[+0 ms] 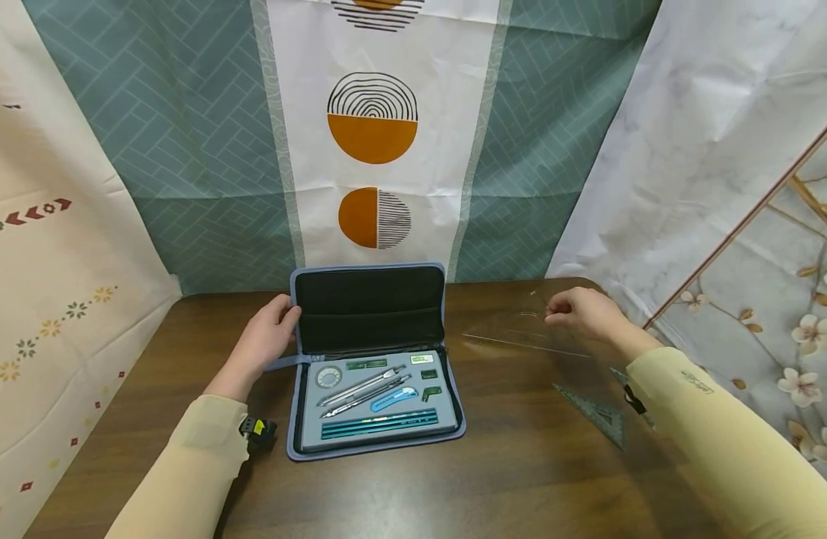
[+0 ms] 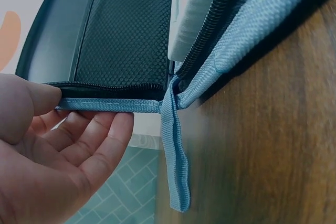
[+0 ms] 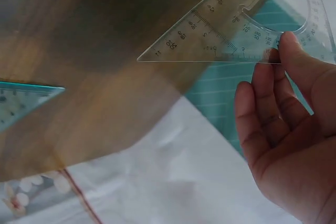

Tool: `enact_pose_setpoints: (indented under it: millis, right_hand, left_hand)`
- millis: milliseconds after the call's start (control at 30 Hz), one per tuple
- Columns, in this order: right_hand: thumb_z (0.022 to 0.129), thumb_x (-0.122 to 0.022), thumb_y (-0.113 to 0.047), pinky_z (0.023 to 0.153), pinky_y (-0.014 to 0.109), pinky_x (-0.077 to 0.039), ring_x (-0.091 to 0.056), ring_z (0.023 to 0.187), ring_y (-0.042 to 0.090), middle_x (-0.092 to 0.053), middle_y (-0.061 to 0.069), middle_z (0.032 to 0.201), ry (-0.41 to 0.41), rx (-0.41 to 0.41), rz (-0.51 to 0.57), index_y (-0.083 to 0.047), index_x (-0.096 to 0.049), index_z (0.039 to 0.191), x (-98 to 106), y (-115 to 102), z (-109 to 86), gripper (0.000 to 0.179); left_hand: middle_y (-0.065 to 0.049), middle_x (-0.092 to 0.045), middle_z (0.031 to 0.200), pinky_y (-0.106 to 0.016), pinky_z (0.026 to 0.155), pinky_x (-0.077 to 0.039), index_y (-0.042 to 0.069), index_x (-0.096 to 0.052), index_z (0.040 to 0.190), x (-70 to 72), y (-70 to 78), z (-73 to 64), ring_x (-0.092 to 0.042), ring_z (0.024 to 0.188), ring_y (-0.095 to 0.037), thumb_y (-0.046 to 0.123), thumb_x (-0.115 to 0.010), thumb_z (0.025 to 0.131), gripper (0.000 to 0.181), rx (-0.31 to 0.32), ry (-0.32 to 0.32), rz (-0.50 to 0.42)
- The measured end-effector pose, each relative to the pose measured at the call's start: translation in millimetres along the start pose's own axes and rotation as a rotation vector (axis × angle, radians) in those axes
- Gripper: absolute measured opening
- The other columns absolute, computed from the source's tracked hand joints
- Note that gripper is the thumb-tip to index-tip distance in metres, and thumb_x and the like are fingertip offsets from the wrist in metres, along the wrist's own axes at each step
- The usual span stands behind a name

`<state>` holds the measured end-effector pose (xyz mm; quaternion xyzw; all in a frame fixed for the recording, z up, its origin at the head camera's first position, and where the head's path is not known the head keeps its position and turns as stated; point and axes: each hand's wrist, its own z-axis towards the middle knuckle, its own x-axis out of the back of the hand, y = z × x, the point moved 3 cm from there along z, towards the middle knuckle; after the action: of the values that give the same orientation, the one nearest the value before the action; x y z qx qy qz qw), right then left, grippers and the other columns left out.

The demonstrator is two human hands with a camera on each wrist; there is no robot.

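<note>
A blue-edged zip case (image 1: 369,288) lies unfolded on the table, its black lid raised at the back. My left hand (image 1: 268,337) pinches the lid's left edge between thumb and fingers; the blue strap (image 2: 177,166) hangs beside it. In the case's grey tray (image 1: 312,430) sit several pencils (image 1: 379,424), a pair of compasses (image 1: 362,385), a blue cutter (image 1: 394,399), a round white dial (image 1: 328,376) and small green pieces. To the right, my right hand (image 1: 588,311) pinches a clear set square (image 3: 197,38) by its edge, held above the table.
A greenish set square (image 1: 598,415) lies on the brown table (image 1: 514,464), near the right forearm. Another greenish ruler piece (image 1: 618,376) is partly hidden by the right sleeve. Patterned cloths (image 1: 204,150) hang behind the table and along both sides.
</note>
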<state>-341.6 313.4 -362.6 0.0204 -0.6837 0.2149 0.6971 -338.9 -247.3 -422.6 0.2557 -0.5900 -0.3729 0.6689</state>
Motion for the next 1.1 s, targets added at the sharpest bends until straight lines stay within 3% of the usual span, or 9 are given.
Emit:
enact_pose_setpoints:
  millis: [267, 600, 867, 1100]
  right_hand:
    - [0.103, -0.080, -0.016, 0.067, 0.037, -0.045, -0.053, 0.068, 0.015, -0.070, 0.000, 0.078, 0.018, 0.064, 0.039, -0.013, -0.078, 0.096, 17.6, -26.6, -4.7, 0.008]
    - [0.102, -0.081, -0.016, 0.079, 0.038, -0.054, -0.067, 0.083, 0.014, -0.079, -0.005, 0.093, 0.086, 0.176, 0.075, -0.013, -0.083, 0.101, 35.5, -63.5, -1.3, 0.005]
    - [0.100, -0.084, -0.016, 0.084, 0.043, -0.057, -0.073, 0.090, 0.017, -0.081, -0.007, 0.098, 0.134, 0.202, 0.084, -0.020, -0.086, 0.098, 41.5, -96.5, 11.5, 0.006]
    - [0.101, -0.083, -0.018, 0.089, 0.047, -0.058, -0.076, 0.097, 0.020, -0.081, -0.005, 0.103, 0.157, 0.276, 0.085, -0.019, -0.087, 0.102, 40.2, -126.5, 30.8, 0.004]
  left_hand:
    - [-0.024, -0.066, 0.121, -0.059, 0.097, -0.058, 0.001, -0.058, 0.134, 0.7, 0.6, 0.3, -0.068, 0.104, -0.040, 0.025, -0.046, 0.121, 0.030, -0.003, 0.002, 0.011]
    - [-0.022, -0.065, 0.116, -0.058, 0.097, -0.058, 0.002, -0.059, 0.133, 0.5, -1.3, 0.0, -0.067, 0.105, -0.039, 0.027, -0.046, 0.121, 0.031, -0.006, 0.002, 0.011]
    - [-0.022, -0.065, 0.114, -0.057, 0.097, -0.058, 0.002, -0.059, 0.130, -0.2, -1.3, 0.9, -0.066, 0.104, -0.038, 0.024, -0.046, 0.121, 0.027, -0.001, 0.008, 0.018]
    - [-0.022, -0.065, 0.115, -0.058, 0.096, -0.058, 0.002, -0.059, 0.128, 0.1, -0.9, 1.0, -0.067, 0.104, -0.038, 0.024, -0.046, 0.121, 0.027, -0.009, 0.011, 0.021]
